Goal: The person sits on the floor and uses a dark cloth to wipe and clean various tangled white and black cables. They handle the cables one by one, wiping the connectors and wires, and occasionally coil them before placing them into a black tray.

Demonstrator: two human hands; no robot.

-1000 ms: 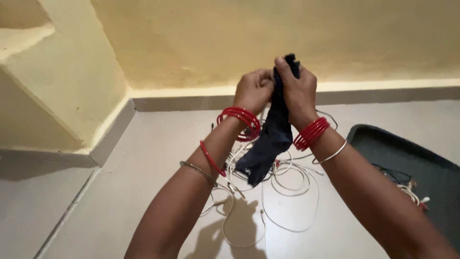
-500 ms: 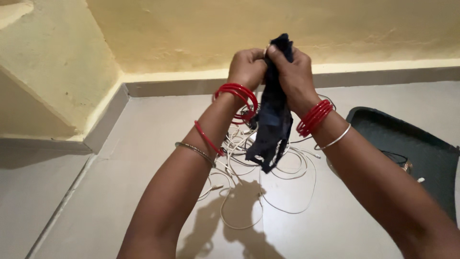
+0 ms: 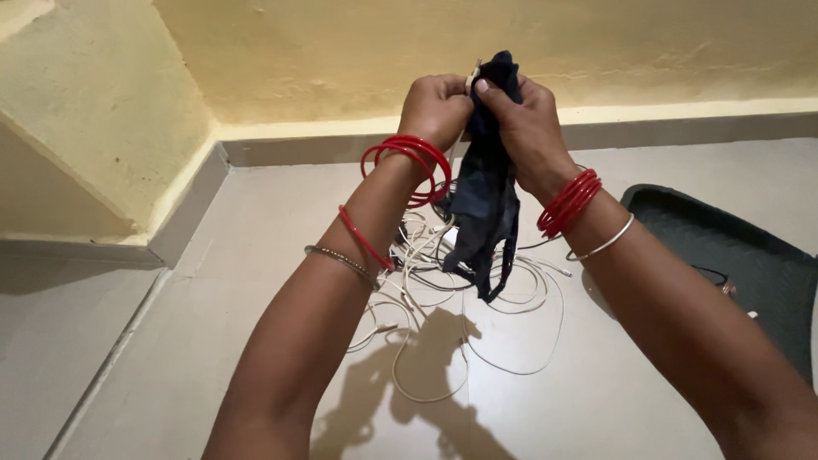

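Head view: both arms reach forward, raised, left hand (image 3: 436,106) and right hand (image 3: 524,128) side by side, each clenched on the top of a dark cloth (image 3: 484,200). Below the hands lie tangled white cables (image 3: 477,315) on a grey floor (image 3: 213,298) by a yellow wall (image 3: 341,51); the cloth hangs down between the wrists.

A tangle of white cables (image 3: 477,315) lay on the grey floor (image 3: 213,324), near the yellow wall (image 3: 341,60). A dark tray (image 3: 733,255) stood at the right side, with some thin wires (image 3: 724,281) inside it, well apart from the tangle
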